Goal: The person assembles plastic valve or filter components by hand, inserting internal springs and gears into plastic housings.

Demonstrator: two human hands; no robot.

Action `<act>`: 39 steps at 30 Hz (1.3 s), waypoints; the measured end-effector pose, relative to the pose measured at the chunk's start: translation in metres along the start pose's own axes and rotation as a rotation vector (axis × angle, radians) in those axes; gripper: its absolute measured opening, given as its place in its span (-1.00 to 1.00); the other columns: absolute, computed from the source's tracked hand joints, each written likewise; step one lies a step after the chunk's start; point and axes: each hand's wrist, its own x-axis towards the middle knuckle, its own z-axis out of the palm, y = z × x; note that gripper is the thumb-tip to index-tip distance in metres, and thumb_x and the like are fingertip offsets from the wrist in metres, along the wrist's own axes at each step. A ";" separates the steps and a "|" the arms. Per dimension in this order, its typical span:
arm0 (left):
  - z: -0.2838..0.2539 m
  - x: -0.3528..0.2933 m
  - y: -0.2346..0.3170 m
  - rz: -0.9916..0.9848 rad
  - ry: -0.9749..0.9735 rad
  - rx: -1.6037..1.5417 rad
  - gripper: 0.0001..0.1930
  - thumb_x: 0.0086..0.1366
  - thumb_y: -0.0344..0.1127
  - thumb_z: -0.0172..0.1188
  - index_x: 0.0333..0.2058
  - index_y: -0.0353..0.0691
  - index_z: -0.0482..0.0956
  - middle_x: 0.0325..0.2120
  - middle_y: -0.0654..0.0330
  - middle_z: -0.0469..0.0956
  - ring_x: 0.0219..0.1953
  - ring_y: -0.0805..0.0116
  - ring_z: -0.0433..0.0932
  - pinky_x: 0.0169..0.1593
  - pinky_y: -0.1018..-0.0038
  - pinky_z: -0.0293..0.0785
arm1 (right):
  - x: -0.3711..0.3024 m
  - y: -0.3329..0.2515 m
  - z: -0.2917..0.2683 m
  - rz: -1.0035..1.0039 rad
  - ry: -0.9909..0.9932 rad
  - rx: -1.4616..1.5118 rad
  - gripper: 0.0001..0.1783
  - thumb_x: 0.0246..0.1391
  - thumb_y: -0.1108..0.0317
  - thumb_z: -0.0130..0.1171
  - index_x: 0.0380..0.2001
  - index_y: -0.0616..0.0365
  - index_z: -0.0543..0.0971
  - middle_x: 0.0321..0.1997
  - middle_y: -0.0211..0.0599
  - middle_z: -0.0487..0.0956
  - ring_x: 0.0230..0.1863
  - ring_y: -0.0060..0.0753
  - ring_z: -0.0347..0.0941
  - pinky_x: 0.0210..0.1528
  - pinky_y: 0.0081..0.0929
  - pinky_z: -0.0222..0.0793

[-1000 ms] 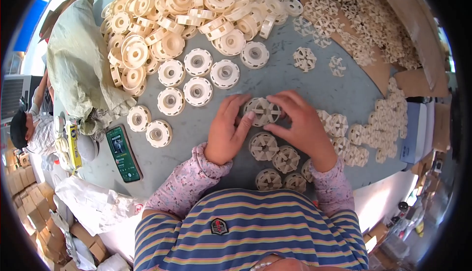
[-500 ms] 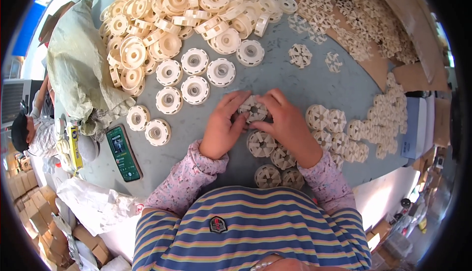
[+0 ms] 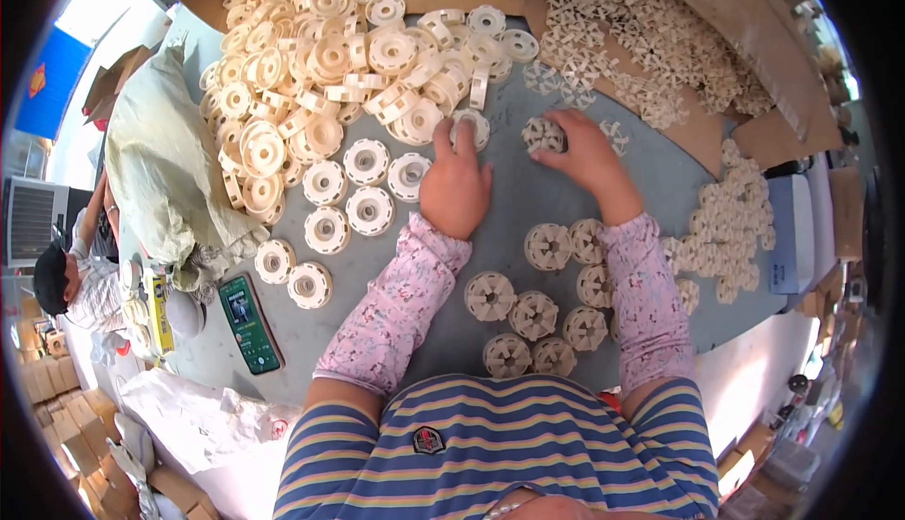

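My left hand [image 3: 456,185] reaches out over the table with its fingers stretched. Its fingertips lie at the left side of a cream ring-shaped plastic wheel [image 3: 474,128], and the thumb is apart from it. To the right, my right hand [image 3: 592,152] has thumb and fingers closed around a cream spoked plastic disc [image 3: 542,135]. Below the hands stand several round wheels with spoked faces [image 3: 490,296], partly hidden by my right forearm. Left of my left hand are several open-centred wheels [image 3: 369,211] without spokes.
A large heap of cream wheels [image 3: 325,58] fills the far left. Small spoked pieces [image 3: 650,34] pile up on cardboard at the far right, with stacked discs [image 3: 731,223] nearer. A phone [image 3: 250,322] and a pale sack [image 3: 156,157] lie left; another person [image 3: 80,275] sits beyond.
My hands have come apart and moved forward, the left to a wheel, the right onto a spoked disc. The disc they held together is out of them. The view has shifted slightly.
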 end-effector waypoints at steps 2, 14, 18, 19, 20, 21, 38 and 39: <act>0.001 -0.002 -0.012 0.019 0.003 0.022 -0.38 0.25 -0.32 0.47 0.26 -0.18 0.46 0.26 -0.07 0.45 -0.11 -0.17 0.72 -0.18 0.11 0.73 | -0.008 -0.011 -0.004 -0.007 -0.071 0.047 -0.25 -0.07 0.28 0.59 0.23 0.15 0.57 0.17 -0.11 0.61 0.14 0.01 0.60 0.19 -0.19 0.53; -0.004 -0.004 -0.013 0.034 -0.047 -0.019 -0.27 0.18 -0.19 0.55 0.30 -0.15 0.47 0.23 0.05 0.51 -0.04 -0.09 0.71 -0.11 0.13 0.70 | -0.048 -0.037 -0.033 0.061 0.108 0.263 -0.24 -0.12 0.49 0.54 0.21 0.07 0.51 0.14 -0.23 0.58 0.04 -0.22 0.57 0.11 -0.31 0.54; -0.041 -0.053 -0.019 0.020 -0.136 -0.037 -0.26 0.15 -0.23 0.56 0.31 -0.14 0.49 0.22 -0.01 0.52 0.02 -0.14 0.68 -0.02 0.12 0.69 | -0.051 -0.062 -0.044 0.256 -0.035 0.351 -0.21 -0.11 0.46 0.60 0.24 0.06 0.50 0.14 -0.35 0.60 -0.18 -0.48 0.52 -0.10 -0.47 0.54; -0.051 -0.064 -0.018 0.001 -0.156 -0.051 -0.26 0.15 -0.25 0.56 0.31 -0.15 0.49 0.21 -0.03 0.52 0.05 -0.15 0.67 0.02 0.13 0.68 | -0.053 -0.072 -0.041 0.254 -0.041 0.353 -0.21 -0.11 0.46 0.60 0.24 0.06 0.50 0.14 -0.35 0.60 -0.18 -0.48 0.52 -0.10 -0.47 0.54; -0.059 -0.073 -0.019 -0.007 -0.154 -0.067 -0.24 0.12 -0.27 0.58 0.31 -0.15 0.50 0.21 -0.06 0.51 0.07 -0.18 0.66 0.05 0.13 0.66 | -0.055 -0.082 -0.036 0.199 -0.105 0.364 -0.19 -0.11 0.44 0.61 0.26 0.04 0.50 0.15 -0.34 0.60 -0.18 -0.46 0.52 -0.10 -0.45 0.54; -0.063 -0.081 -0.022 -0.016 -0.156 -0.064 -0.24 0.12 -0.27 0.58 0.31 -0.15 0.50 0.21 -0.06 0.51 0.07 -0.18 0.66 0.05 0.13 0.66 | -0.056 -0.090 -0.031 0.144 -0.170 0.376 -0.17 -0.12 0.43 0.62 0.28 0.03 0.51 0.16 -0.34 0.60 -0.19 -0.44 0.52 -0.10 -0.43 0.55; -0.076 -0.097 -0.036 -0.053 -0.100 -0.250 -0.56 0.25 -0.36 0.52 0.11 -0.10 0.72 0.15 0.08 0.60 -0.28 0.24 0.69 -0.19 0.37 0.64 | -0.058 -0.095 0.002 -0.068 -0.222 0.031 -0.09 -0.15 0.43 0.62 0.37 -0.05 0.56 0.23 -0.25 0.54 -0.07 -0.26 0.55 -0.01 -0.35 0.56; -0.077 -0.098 -0.036 -0.115 -0.142 -0.297 -0.58 0.25 -0.37 0.51 0.10 -0.12 0.72 0.14 0.08 0.60 -0.29 0.25 0.68 -0.20 0.38 0.62 | -0.057 -0.094 0.000 -0.027 -0.280 0.128 -0.10 -0.14 0.42 0.62 0.37 -0.03 0.56 0.23 -0.26 0.53 -0.08 -0.26 0.55 -0.01 -0.35 0.56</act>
